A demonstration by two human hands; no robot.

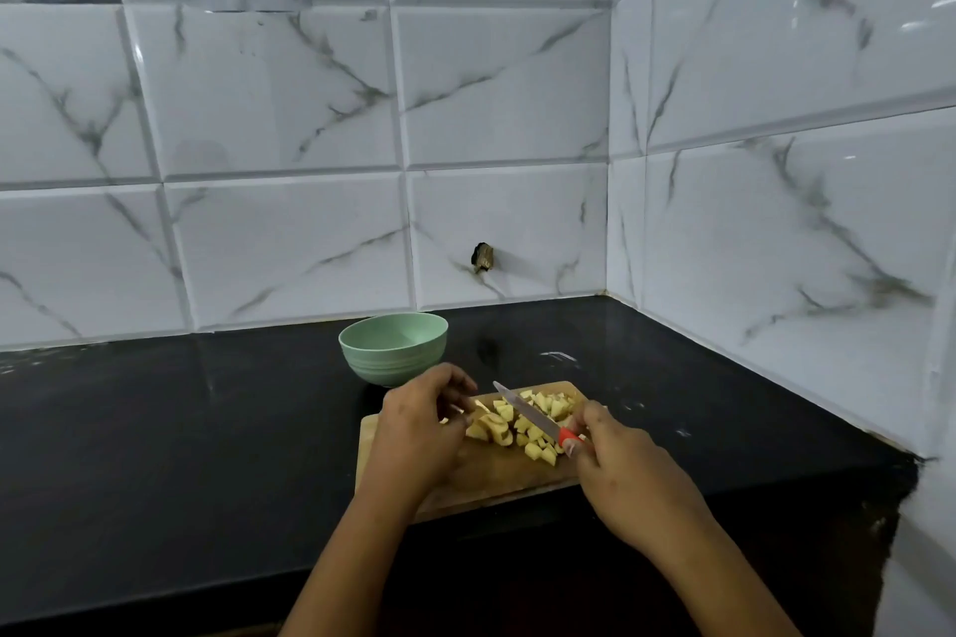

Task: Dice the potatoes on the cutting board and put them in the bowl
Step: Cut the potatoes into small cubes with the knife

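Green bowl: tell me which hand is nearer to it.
Left. The left hand sits just in front of the green bowl, holding a potato piece on the cutting board; the right hand grips the knife farther to the bowl's right.

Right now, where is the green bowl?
In the head view the green bowl stands on the black counter, beyond the far left corner of the cutting board, behind the left hand.

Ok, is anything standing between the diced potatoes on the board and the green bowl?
No object does. The bowl stands just beyond the cutting board's far left corner; only the left hand, holding a potato piece, lies between it and the diced potatoes.
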